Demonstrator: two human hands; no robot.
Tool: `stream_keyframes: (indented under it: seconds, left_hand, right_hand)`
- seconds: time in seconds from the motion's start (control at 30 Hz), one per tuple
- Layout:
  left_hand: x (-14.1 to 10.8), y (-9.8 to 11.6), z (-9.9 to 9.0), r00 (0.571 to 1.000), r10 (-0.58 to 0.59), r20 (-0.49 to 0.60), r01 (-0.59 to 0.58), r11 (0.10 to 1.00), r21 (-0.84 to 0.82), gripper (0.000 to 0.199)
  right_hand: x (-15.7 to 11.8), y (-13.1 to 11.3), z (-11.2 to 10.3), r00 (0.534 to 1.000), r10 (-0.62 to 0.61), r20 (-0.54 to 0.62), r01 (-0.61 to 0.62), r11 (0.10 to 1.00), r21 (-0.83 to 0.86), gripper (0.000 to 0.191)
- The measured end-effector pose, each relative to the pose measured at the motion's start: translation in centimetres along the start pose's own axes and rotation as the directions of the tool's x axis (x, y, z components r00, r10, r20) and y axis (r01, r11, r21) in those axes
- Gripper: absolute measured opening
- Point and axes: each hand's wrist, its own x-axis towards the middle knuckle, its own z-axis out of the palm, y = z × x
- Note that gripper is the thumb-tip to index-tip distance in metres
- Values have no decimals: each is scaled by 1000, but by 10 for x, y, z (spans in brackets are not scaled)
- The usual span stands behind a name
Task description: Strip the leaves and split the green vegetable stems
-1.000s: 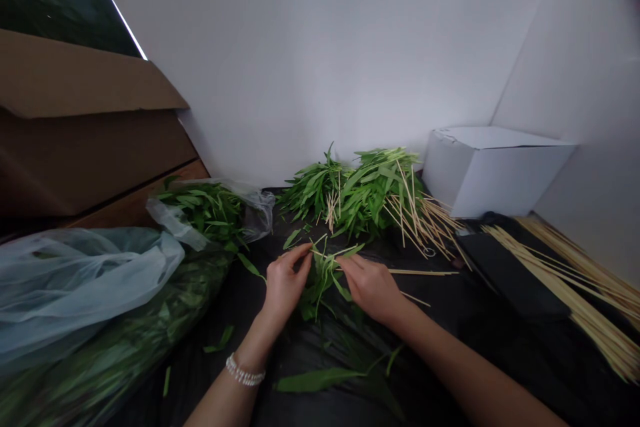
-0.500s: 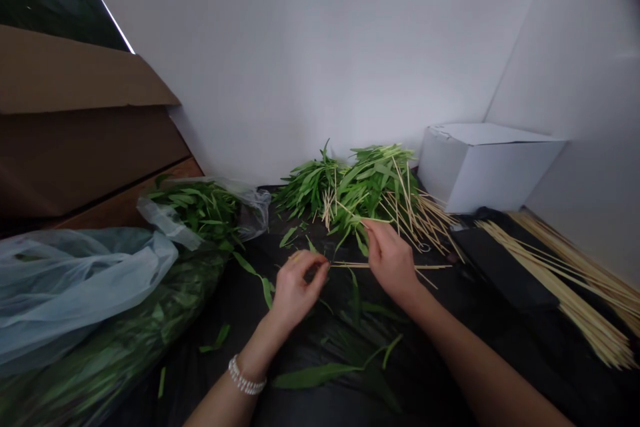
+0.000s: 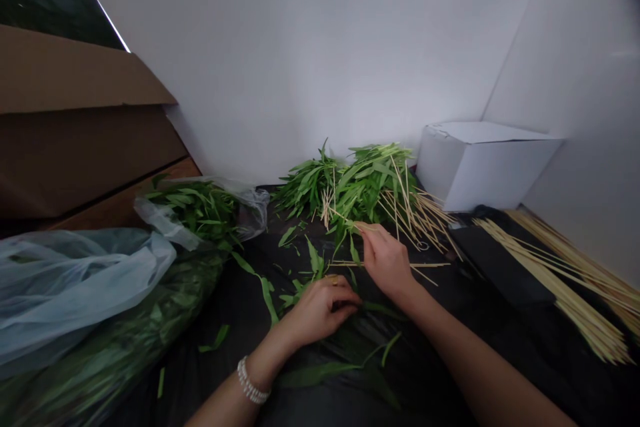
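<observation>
My right hand (image 3: 384,259) is closed in a pinch on a thin wooden skewer (image 3: 345,217), with a green leaf hanging under the fingertips. Lower and to the left, my left hand (image 3: 325,307) has its fingers curled toward the thumb around a sprig of long green leaves (image 3: 315,261) that sticks out behind it; what lies between the fingertips is hard to make out. Beyond both hands are piles of leafy greens (image 3: 375,177) with skewers (image 3: 420,213) lying against them. Loose leaves (image 3: 320,373) lie on the black surface near me.
Plastic bags of greens (image 3: 200,210) and a bluish bag (image 3: 85,287) are at the left, below a cardboard box (image 3: 85,147). A white box (image 3: 490,160) stands back right, with a black box (image 3: 503,267) and long skewer bundles (image 3: 565,287) in front.
My left hand has moved right and toward me, and leaves now show behind it. My right hand has shifted slightly left, still pinching the skewer.
</observation>
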Motion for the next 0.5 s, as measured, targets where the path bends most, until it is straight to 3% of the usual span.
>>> stream_keyframes:
  seconds: [0.3, 0.5]
  left_hand:
    - [-3, 14, 8, 975, 16, 221, -10, 999, -30, 29]
    - [-2, 25, 29, 992, -33, 119, 26, 998, 60, 46]
  right_hand:
    - [0, -2, -1, 1000, 12, 17, -12, 1000, 4, 37]
    - [0, -4, 0, 999, 10, 44, -9, 1000, -15, 37]
